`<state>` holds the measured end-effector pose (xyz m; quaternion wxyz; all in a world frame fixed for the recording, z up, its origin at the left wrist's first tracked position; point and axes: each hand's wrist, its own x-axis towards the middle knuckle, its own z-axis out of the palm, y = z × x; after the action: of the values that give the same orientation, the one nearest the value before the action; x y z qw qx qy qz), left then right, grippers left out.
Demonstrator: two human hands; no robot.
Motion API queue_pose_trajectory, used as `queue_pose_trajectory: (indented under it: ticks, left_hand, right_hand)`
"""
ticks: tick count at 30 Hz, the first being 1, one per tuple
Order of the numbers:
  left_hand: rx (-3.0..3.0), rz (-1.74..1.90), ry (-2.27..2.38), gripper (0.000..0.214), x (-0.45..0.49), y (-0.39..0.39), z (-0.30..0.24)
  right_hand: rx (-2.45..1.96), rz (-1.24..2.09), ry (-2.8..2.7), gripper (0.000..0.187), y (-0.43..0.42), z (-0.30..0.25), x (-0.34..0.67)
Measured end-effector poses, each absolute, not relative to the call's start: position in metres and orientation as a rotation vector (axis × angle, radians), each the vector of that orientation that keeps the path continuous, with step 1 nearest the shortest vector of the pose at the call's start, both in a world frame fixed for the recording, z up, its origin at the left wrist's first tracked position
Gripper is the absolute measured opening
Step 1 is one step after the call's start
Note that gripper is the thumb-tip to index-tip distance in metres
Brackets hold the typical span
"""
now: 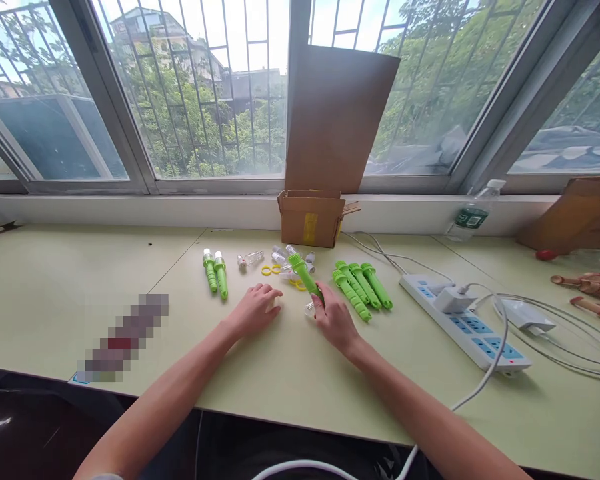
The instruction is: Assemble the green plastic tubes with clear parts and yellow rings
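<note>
Right hand (pixel 336 322) pinches the lower end of a green tube (pixel 301 270), thumb and fingers together, tube tilted up and away over the middle of the counter (pixel 260 387). Left hand (pixel 254 310) rests just beside, fingers loosely curled, thumb spread apart. Clear plastic parts (pixel 254 257) and yellow rings (pixel 267 270) clutter the area beyond both hands; the held tube partly hides some. One clear piece (pixel 309 310) sits by the right fingertips, mostly covered. Two green tubes with white tops lie left of the pile; four more green tubes (pixel 353 295) lie close right of the right hand. Cardboard box (pixel 305 227) stands at the far edge, blocking that side. Power strip (pixel 465 325) slants toward the near edge on the right, its white cable (pixel 480 387) dropping over that edge near the right forearm. Bottle (pixel 473 217) leans at the far edge; wooden pieces (pixel 587 285) lie toward the right end. Pixelated object (pixel 125 337) near left edge, unreadable.
</note>
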<state>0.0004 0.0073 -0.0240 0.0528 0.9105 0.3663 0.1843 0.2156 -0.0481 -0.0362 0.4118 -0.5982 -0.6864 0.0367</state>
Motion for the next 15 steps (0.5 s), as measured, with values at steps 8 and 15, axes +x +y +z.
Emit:
queue_pose_trajectory:
  ticks: [8, 15]
  left_hand:
    - [2.767, 0.571, 1.113, 0.029, 0.0001, 0.0068, -0.0239]
    - [2.764, 0.573, 1.108, 0.029, 0.0002, 0.0058, -0.023]
  right_hand:
    - [-1.495, 0.104, -1.69, 0.036, -0.0463, -0.0357, 0.2187]
    - [-1.431, 0.186, -1.741, 0.031, -0.0485, -0.0354, 0.2148]
